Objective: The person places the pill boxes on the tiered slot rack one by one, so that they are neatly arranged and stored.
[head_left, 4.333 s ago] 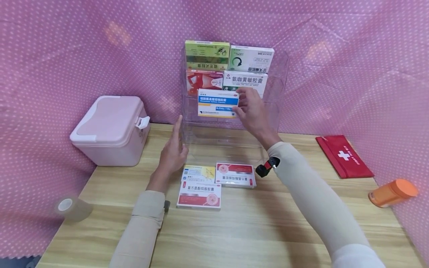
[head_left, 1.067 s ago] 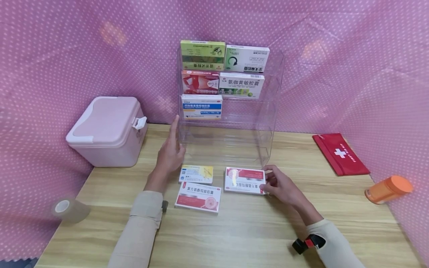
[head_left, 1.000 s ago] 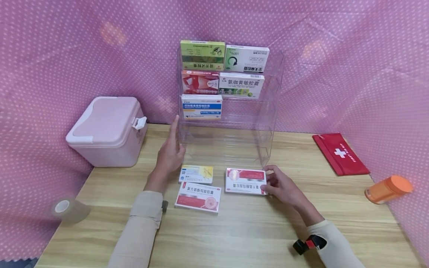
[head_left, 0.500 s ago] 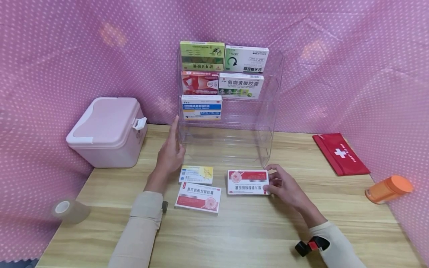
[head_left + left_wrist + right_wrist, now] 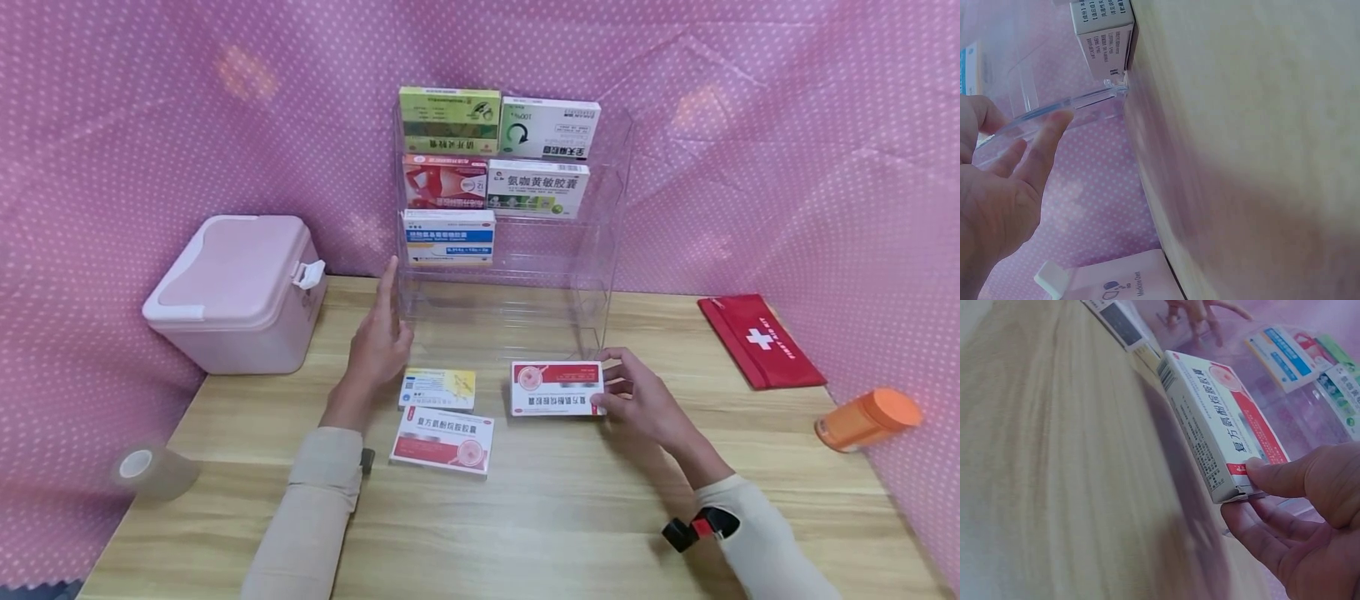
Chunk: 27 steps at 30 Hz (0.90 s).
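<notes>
Pinching a red-and-white box (image 5: 557, 385) by one end — its printed face mostly uncovered — the right hand (image 5: 643, 404) holds it above the table (image 5: 540, 533), between five and six o'clock from the clear rack (image 5: 517, 275), which the straight-fingered left hand (image 5: 377, 346) touches at eight o'clock, presumably for steadiness.
</notes>
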### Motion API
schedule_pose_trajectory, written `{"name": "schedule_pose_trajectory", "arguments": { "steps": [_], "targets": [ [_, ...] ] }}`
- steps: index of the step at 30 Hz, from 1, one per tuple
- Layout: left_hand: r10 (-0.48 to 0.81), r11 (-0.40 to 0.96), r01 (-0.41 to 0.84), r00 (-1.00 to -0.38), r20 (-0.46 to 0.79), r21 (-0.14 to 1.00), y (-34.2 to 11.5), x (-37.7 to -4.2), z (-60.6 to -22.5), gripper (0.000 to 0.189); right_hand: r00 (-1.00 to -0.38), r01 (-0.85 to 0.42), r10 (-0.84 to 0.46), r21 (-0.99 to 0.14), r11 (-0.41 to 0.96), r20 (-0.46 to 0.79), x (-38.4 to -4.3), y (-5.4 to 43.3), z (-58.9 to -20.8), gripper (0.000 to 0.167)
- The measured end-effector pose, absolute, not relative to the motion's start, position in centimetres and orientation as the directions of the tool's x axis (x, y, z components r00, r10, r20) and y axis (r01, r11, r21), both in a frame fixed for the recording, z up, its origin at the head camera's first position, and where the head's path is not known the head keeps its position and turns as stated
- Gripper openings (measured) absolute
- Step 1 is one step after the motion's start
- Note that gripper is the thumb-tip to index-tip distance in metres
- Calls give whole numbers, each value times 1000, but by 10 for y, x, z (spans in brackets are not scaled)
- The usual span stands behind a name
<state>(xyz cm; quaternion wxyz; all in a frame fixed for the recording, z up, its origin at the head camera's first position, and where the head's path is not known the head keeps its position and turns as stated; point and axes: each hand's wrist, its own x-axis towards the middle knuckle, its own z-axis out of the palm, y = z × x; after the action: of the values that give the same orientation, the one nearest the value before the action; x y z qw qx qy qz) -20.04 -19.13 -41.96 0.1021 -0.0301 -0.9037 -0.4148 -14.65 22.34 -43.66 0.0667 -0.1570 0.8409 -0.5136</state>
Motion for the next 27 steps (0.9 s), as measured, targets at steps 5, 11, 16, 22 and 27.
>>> {"name": "schedule_pose_trajectory", "arguments": {
  "steps": [5, 11, 16, 22, 27],
  "targets": [
    [-31, 644, 133, -979, 200, 753, -192, -200, -419, 113, -944, -208, -323, -883, 422, 67, -151, 225, -431, 54],
    [-23, 642, 137, -980, 198, 754, -193, -201, -419, 117, -954, -208, -289, -865, 456, 76, -156, 226, -421, 55],
    [-27, 637, 133, -980, 195, 759, -192, -199, -419, 117, -958, -207, -276, -861, 464, 82, -162, 228, -412, 55],
    [-28, 634, 136, -980, 198, 761, -192, -199, -419, 117, -963, -182, -262, -869, 460, 63, -167, 228, -398, 57],
    [-26, 639, 140, -979, 203, 756, -192, -198, -418, 116, -966, -187, -247, -864, 468, 75, -172, 228, -390, 55]
  ]
}}
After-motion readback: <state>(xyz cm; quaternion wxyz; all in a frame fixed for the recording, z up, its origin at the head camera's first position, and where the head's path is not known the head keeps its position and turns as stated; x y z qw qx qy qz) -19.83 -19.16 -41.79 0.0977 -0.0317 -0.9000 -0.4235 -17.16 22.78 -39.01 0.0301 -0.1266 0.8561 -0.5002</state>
